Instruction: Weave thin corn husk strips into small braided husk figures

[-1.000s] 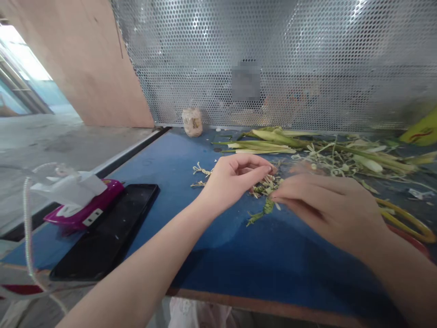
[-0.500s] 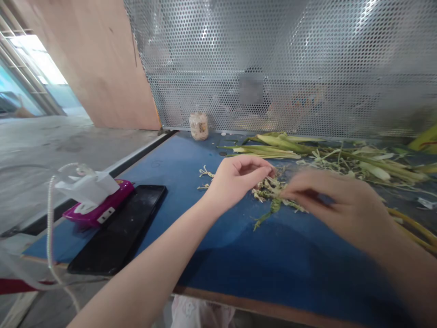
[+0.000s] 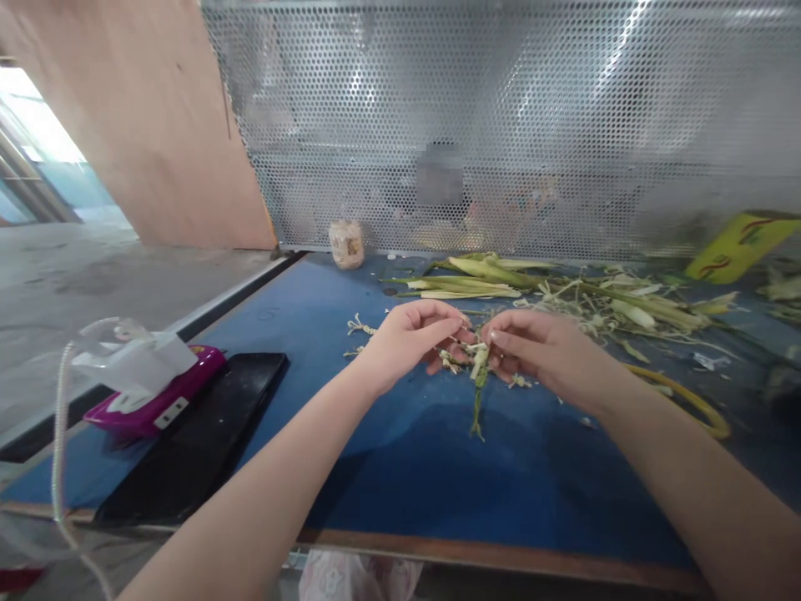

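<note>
Between my hands hangs a small knotted piece of corn husk (image 3: 479, 371), pale at the top with a green tail trailing down toward the blue tabletop. My left hand (image 3: 416, 338) pinches at its upper left side, thumb and fingertips together. From the right, my right hand (image 3: 538, 346) closes its thumb and fingers on the upper part of the same piece. The exact strands in each pinch are hidden by the fingertips. Small knotted husk pieces (image 3: 359, 325) lie just left of my left hand, and more scraps show beneath both hands.
Long green husk leaves (image 3: 494, 271) and shredded strips (image 3: 626, 305) lie along the back by the perforated metal screen (image 3: 375, 108). A jar (image 3: 346, 244) stands back left. A black phone (image 3: 200, 442) and purple power strip (image 3: 168, 401) sit left; a yellow loop (image 3: 694, 401) lies right.
My right hand, blurred and farther right before, has come in close to my left hand and grips the husk piece. The whole view has shifted slightly to the right.
</note>
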Demonstrator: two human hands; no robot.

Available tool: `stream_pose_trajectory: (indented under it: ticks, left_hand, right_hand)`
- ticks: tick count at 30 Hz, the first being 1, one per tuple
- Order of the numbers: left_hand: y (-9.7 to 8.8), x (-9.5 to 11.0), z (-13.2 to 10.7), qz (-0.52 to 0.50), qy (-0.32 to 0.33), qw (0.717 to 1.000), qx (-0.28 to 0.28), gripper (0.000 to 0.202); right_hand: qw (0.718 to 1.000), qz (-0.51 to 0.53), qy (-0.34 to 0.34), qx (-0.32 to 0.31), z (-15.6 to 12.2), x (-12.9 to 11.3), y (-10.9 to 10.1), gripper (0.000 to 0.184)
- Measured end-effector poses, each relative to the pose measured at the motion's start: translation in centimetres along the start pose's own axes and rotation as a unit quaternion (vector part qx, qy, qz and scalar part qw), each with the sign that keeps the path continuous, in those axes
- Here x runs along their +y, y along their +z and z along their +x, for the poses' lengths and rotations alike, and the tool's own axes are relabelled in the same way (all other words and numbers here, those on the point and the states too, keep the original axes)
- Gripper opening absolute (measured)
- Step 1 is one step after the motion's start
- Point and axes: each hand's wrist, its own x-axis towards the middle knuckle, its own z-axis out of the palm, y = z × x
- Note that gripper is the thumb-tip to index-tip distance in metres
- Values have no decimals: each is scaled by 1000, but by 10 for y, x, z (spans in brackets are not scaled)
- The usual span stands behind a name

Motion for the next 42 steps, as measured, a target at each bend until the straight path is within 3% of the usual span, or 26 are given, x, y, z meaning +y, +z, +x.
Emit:
stream_pose_trajectory:
  ticks: [4,8,13,15,19,21,23,30,33,35,39,42]
  left_hand:
    - [-3,-6,2,162,15,986,23,11]
    - [-3,-16,4,410,69,909,34,15]
    - [2,-21,2,529,113,840,52,13]
    - [4,-20,0,625,168,761,43,14]
    - [9,-16,-4,770,341,540,7,17]
    - [12,-15,-5,776,423,468,-9,18]
    - [14,-14,-6,768,472,432,-30,19]
    - [13,-15,-5,785,462,409,-51,20]
    - [12,-12,-5,786,454,419,-37,19]
    - [12,-9,-6,775,445,447,-28,18]
    - [10,-7,-8,736,405,543,-5,17]
    - [8,-9,-8,718,364,593,15,17]
  right_hand:
    - [998,-56,-4,34,1,-4,1,18]
    - [986,-135,4,102,5,-1,-3,21]
    - [979,-131,12,153,13,11,-8,20]
    - [982,-98,19,160,16,13,-7,18]
    - [987,49,47,143,18,12,-1,14]
    - [986,82,49,138,17,12,1,14]
    - [986,92,45,132,16,11,2,15]
    - [988,95,29,117,13,11,2,15]
    - [989,90,24,117,13,11,1,15]
    - [989,88,26,112,13,11,2,16]
    - [991,94,31,90,14,10,5,20]
    - [990,102,32,90,13,9,7,24]
